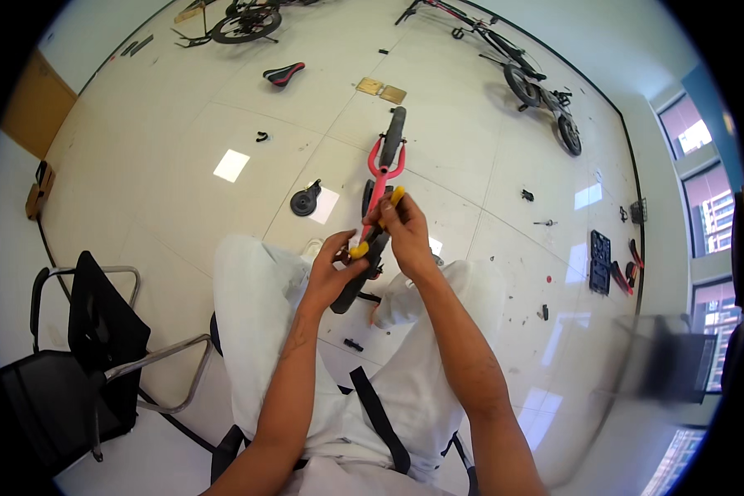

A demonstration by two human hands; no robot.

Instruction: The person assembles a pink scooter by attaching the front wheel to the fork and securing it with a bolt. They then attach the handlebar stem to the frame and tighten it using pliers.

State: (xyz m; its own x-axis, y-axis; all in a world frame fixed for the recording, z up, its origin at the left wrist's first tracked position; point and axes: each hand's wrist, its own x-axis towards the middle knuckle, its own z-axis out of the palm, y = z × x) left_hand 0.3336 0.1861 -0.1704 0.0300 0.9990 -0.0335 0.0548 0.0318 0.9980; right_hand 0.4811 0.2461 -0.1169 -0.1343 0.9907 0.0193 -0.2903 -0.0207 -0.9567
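A small bicycle with a pinkish-red frame [379,192] stands between my knees. Its front wheel [394,136] points away from me and its dark rear wheel [351,291] is toward me. My right hand [407,234] is closed around a yellow-handled tool [398,196] above the frame. My left hand [336,266] is lower and to the left, its fingers closed on a yellow piece [359,250] beside the rear wheel. Whether the two yellow parts belong to one tool I cannot tell. My fingers hide the spot between them.
Scattered on the tiled floor are a black saddle [283,74], a small black wheel [305,199], brown flat pieces [381,89] and small parts. Bicycles [522,85] lie at the far side. A dark tool case [600,262] is at right, a black chair [99,339] at left.
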